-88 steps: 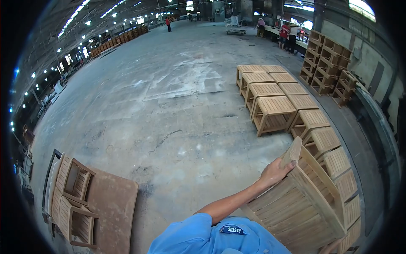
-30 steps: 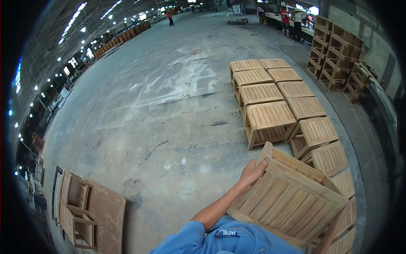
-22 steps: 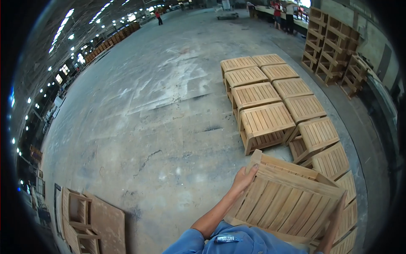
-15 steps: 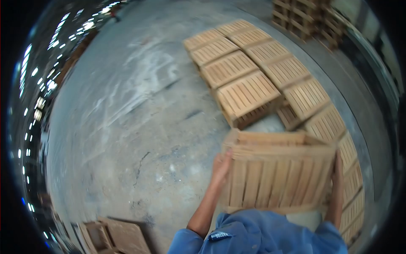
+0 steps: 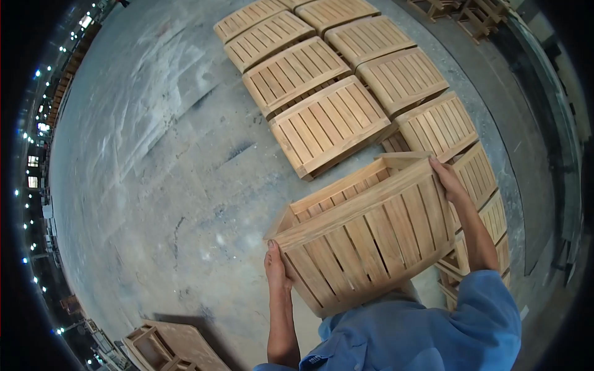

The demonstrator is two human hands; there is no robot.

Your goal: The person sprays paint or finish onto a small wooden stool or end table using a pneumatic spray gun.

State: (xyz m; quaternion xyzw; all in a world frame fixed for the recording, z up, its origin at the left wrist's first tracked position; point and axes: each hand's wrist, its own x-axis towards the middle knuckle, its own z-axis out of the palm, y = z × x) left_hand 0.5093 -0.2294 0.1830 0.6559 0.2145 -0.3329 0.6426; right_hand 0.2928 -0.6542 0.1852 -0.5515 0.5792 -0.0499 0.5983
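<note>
A slatted wooden crate [image 5: 371, 250] is in front of my body, its slatted face toward me and its hollow side facing away. It slants, with the right end higher in the view. My left hand [image 5: 276, 264] grips the left end near the upper corner, thumb on the edge. At the upper right corner, my right hand [image 5: 450, 181] is closed around the rim. Just beyond it stands the nearest slatted wooden unit [image 5: 331, 127] of the left row, slats on top. The crate hides part of the floor and of the right row.
Two rows of similar slatted units [image 5: 402, 77] stretch away and curve down the right side. A wooden piece [image 5: 179, 343] lies at lower left on the concrete floor [image 5: 154, 204]. Wooden frames [image 5: 479, 18] stand at the far upper right.
The crate has moved left and turned, its left end lower and right end higher in view. Both hands keep hold of it. The rows have shifted up and left as the view moved.
</note>
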